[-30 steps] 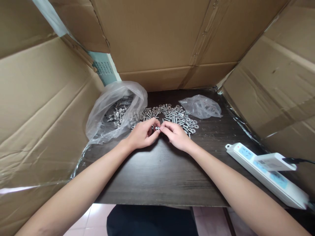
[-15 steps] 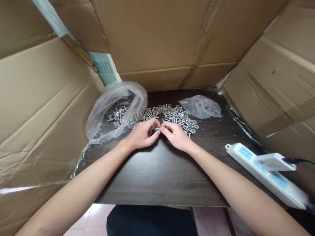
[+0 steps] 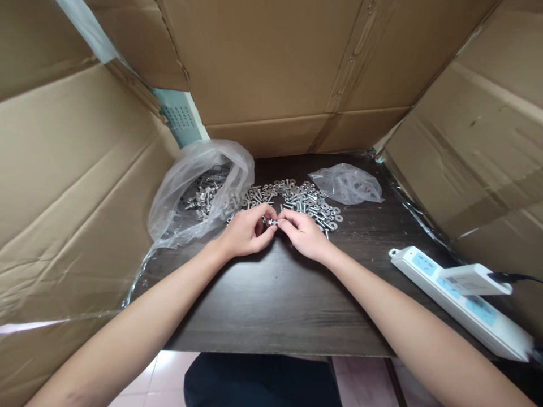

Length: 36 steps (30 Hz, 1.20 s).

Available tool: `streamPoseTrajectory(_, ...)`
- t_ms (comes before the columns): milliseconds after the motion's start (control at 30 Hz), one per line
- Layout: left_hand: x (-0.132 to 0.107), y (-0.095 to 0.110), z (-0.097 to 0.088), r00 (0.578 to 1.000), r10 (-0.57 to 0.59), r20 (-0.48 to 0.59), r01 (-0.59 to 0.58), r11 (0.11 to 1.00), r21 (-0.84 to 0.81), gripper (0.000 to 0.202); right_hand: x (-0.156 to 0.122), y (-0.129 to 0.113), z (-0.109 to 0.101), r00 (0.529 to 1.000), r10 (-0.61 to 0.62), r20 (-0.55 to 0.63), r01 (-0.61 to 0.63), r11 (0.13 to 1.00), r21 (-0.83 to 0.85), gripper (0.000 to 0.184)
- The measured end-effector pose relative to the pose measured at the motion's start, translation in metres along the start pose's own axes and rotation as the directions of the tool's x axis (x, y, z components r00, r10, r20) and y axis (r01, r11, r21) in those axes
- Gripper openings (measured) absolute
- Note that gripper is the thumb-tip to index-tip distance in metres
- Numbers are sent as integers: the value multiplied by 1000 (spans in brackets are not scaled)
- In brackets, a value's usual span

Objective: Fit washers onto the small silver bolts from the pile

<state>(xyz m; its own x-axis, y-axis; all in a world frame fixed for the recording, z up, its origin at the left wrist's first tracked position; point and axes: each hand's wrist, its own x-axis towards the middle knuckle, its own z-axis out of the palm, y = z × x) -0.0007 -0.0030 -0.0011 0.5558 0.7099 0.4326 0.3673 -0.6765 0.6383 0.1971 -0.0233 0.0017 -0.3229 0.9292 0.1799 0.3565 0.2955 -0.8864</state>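
Between the fingertips of both hands is a small silver bolt (image 3: 272, 223), with what looks like a washer or nut on it, held just above the dark table. My left hand (image 3: 249, 230) pinches it from the left, thumb and forefinger closed. From the other side my right hand (image 3: 302, 230) grips the bolt's end between thumb and forefinger. The fingers cover part of the piece. Right behind the hands lies a loose pile of silver bolts, nuts and washers (image 3: 307, 199).
An open clear plastic bag (image 3: 165, 212) with more bolts in it stands at the left. A crumpled clear bag (image 3: 350, 183) lies back right. A white power strip (image 3: 458, 305) with a plugged-in adapter (image 3: 477, 280) is at the right. Cardboard walls (image 3: 271, 68) enclose the table (image 3: 271, 305).
Both hands stay in nearly the same place, still pinching the bolt. The fingertips have shifted very slightly to the right.
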Motion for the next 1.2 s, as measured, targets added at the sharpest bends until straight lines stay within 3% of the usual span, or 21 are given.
streamPoseTrajectory(1200, 1, 1, 0, 1000, -5, 5, 5, 1000, 12, 14, 0, -2, 2, 1000, 7, -15, -7, 1000, -29, 26)
